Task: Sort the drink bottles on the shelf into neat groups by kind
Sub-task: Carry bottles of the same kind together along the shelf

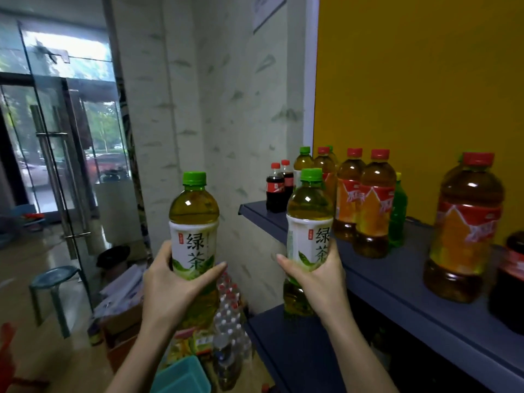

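Note:
My left hand [170, 287] grips a green tea bottle [194, 222] with a green cap and white label, held upright in front of the shelf's left end. My right hand [317, 282] grips a second green tea bottle [310, 219] of the same kind, upright at the shelf's front edge. On the dark blue shelf [397, 285] stand two small cola bottles [276, 188] at the far left, another green tea bottle [302, 161] behind them, several red-capped iced tea bottles [371, 205], a bright green soda bottle [398, 214] and a big iced tea bottle [465, 228].
A lower shelf board [286, 341] sits under my right hand. Below on the floor are a pack of water bottles [229, 316], cardboard boxes [122, 316], a teal bin [181, 375] and a blue stool [54, 282]. A glass door [54, 154] is at the left.

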`<state>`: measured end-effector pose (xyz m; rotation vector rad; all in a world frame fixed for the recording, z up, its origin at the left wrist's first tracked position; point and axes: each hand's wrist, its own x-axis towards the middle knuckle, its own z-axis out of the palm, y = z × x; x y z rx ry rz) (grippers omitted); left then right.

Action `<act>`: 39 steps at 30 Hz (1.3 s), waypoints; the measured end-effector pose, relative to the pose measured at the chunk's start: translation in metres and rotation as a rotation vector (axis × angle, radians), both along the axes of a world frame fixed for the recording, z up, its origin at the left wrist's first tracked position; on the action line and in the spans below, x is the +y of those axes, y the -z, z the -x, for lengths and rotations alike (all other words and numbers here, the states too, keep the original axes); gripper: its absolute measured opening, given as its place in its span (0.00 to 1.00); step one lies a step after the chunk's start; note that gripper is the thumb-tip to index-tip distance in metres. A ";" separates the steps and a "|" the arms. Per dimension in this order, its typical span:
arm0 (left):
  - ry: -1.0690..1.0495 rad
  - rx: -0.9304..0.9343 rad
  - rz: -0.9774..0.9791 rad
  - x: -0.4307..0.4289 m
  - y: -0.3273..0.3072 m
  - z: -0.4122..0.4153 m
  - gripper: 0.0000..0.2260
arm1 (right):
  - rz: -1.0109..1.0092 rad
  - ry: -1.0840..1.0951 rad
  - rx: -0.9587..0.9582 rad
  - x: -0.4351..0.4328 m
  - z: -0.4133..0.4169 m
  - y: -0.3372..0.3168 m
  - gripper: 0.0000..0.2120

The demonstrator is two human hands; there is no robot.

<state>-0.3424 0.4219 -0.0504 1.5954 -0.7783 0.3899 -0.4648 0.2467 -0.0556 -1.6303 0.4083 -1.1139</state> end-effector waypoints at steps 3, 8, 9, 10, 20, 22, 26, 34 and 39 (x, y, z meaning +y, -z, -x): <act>0.039 -0.018 -0.002 -0.027 -0.006 -0.042 0.25 | 0.024 0.063 -0.006 -0.020 -0.037 -0.005 0.32; 0.136 -0.010 0.022 -0.074 -0.012 -0.095 0.26 | 0.057 0.155 0.028 -0.049 -0.076 -0.013 0.30; 0.163 -0.007 0.023 -0.085 -0.012 -0.107 0.25 | 0.064 0.180 0.029 -0.055 -0.082 -0.015 0.29; 0.193 -0.008 0.020 -0.096 -0.012 -0.118 0.24 | 0.070 0.206 0.027 -0.060 -0.087 -0.016 0.29; 0.589 0.061 -0.008 -0.220 -0.015 -0.226 0.25 | 0.087 0.556 0.012 -0.088 -0.169 -0.020 0.28; 0.673 0.074 -0.026 -0.238 -0.015 -0.244 0.25 | 0.086 0.626 0.017 -0.091 -0.190 -0.020 0.28; 0.813 0.086 -0.038 -0.261 -0.018 -0.271 0.26 | 0.083 0.756 0.026 -0.098 -0.223 -0.019 0.28; 0.924 0.117 -0.046 -0.282 -0.017 -0.301 0.23 | 0.110 0.980 0.118 -0.131 -0.262 -0.019 0.27; 0.941 0.166 -0.036 -0.290 -0.022 -0.319 0.23 | 0.117 1.048 0.179 -0.150 -0.274 -0.017 0.35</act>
